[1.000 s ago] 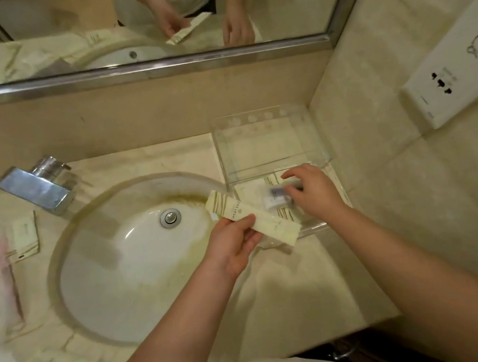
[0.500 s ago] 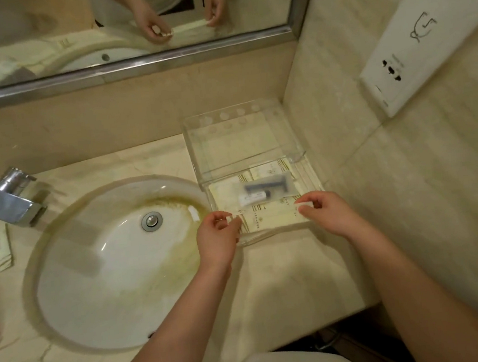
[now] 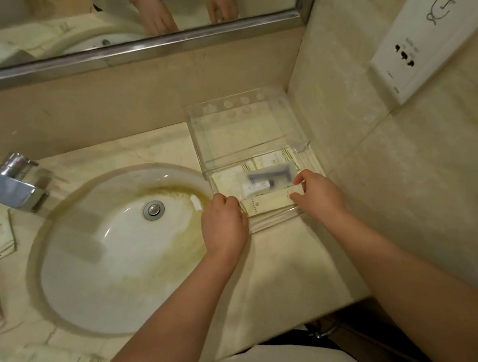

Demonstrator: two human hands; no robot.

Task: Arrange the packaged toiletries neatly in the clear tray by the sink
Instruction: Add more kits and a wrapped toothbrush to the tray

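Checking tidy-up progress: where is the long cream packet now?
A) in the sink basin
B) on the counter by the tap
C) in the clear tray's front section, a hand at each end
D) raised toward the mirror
C: the long cream packet lies in the clear tray, left hand and right hand gripping its ends.

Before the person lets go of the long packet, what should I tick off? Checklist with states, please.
1. Long cream paper packet in front section of the clear acrylic tray: ok.
2. Packet parallel to the front wall: ok.
3. Left hand and right hand each hold one end: ok.
4. Packet flat on the tray floor: cannot tell.
5. Clear pouch with small white tube behind it, inside tray: ok.
6. All packets trayed: not ok; cream packets lie on the beige marble counter left of the white oval sink.
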